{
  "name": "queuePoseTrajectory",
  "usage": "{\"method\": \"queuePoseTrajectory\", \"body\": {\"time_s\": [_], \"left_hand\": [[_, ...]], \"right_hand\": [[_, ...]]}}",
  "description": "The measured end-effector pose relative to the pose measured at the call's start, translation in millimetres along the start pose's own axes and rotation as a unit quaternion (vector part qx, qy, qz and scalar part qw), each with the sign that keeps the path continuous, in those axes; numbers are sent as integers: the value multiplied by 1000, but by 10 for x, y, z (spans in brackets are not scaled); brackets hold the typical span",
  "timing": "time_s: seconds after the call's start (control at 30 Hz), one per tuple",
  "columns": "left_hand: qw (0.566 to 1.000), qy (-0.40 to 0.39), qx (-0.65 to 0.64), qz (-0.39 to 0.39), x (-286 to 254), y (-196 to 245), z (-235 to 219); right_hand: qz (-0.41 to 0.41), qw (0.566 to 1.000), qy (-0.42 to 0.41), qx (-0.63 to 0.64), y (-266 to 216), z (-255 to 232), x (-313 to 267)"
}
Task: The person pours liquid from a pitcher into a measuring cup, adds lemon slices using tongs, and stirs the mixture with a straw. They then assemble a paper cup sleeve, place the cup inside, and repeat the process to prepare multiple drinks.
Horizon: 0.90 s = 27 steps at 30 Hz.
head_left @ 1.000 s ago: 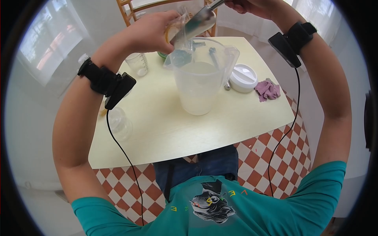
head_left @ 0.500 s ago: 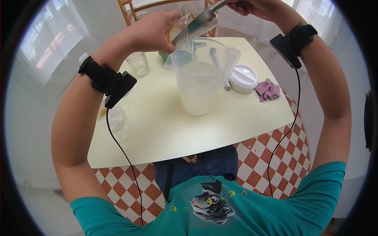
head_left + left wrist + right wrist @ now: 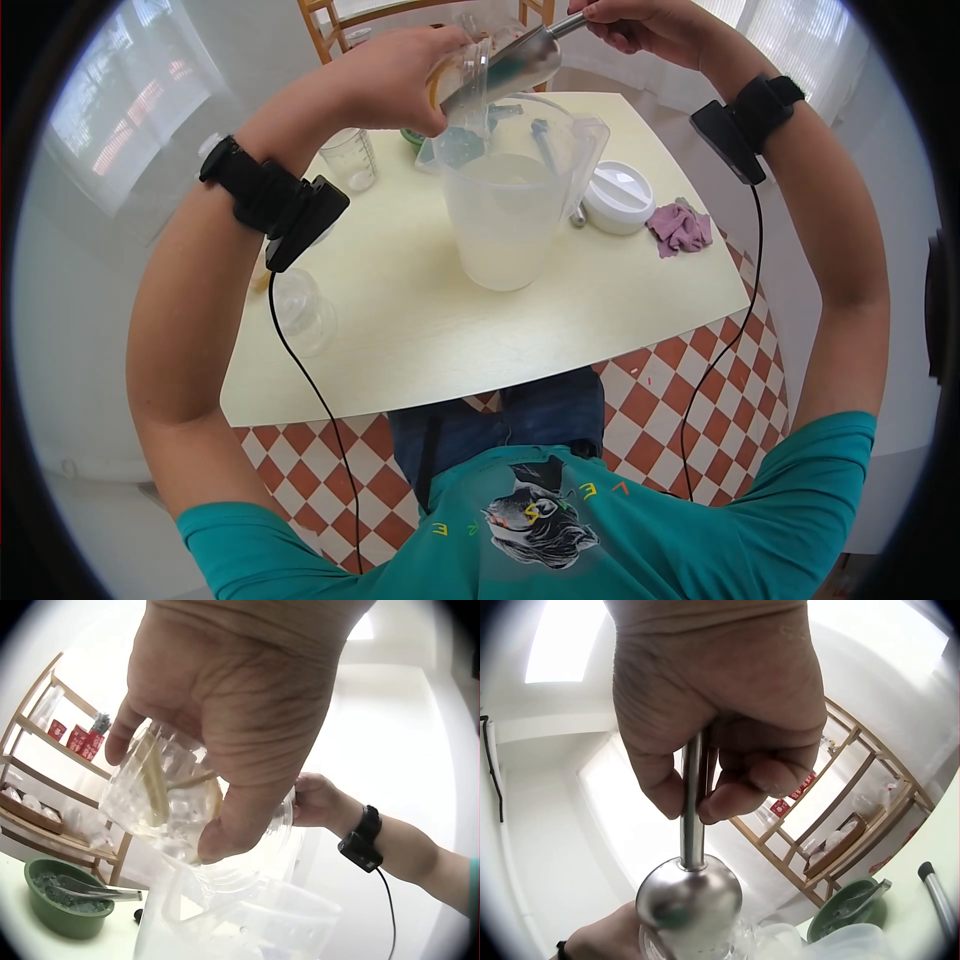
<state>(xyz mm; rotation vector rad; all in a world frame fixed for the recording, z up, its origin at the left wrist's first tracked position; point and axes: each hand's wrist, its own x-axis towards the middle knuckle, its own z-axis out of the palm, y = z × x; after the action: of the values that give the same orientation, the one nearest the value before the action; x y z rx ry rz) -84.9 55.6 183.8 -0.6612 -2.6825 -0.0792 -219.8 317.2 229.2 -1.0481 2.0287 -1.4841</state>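
Note:
My left hand (image 3: pixel 395 78) grips a clear cup (image 3: pixel 169 791), tilted over the mouth of a large translucent pitcher (image 3: pixel 500 235). Ice and pale yellow strips of what looks like lemon show through its wall in the left wrist view. Between thumb and fingers, my right hand (image 3: pixel 650 25) holds the slim handle of a metal scoop (image 3: pixel 690 896). The scoop slants down to the left, its lower end at the cup's mouth. Cloudy pale liquid partly fills the pitcher, which stands on the table.
A green bowl (image 3: pixel 67 907) with tongs stands beyond the pitcher. Left of it is a measuring cup (image 3: pixel 350 160); nearer lies a clear plastic piece (image 3: pixel 300 310). On the right are a white lid (image 3: pixel 618 198) and a crumpled mauve cloth (image 3: pixel 680 230). A wooden shelf (image 3: pixel 56 780) stands behind.
The right hand and the scoop have shifted slightly right and lower in the head view, and more of the handle shows. The left hand keeps the cup over the pitcher, nearly still.

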Motion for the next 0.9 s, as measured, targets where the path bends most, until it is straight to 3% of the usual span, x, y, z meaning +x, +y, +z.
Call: {"method": "queuePoseTrajectory", "body": {"time_s": [0.1, 0.9], "left_hand": [[997, -62, -4, -49, 25, 57, -51], [993, -98, 45, -41, 101, 150, -59]], "right_hand": [[1, 1000, -1, -4, 20, -15, -8], [23, 998, 2, 64, 284, -54, -81]]}}
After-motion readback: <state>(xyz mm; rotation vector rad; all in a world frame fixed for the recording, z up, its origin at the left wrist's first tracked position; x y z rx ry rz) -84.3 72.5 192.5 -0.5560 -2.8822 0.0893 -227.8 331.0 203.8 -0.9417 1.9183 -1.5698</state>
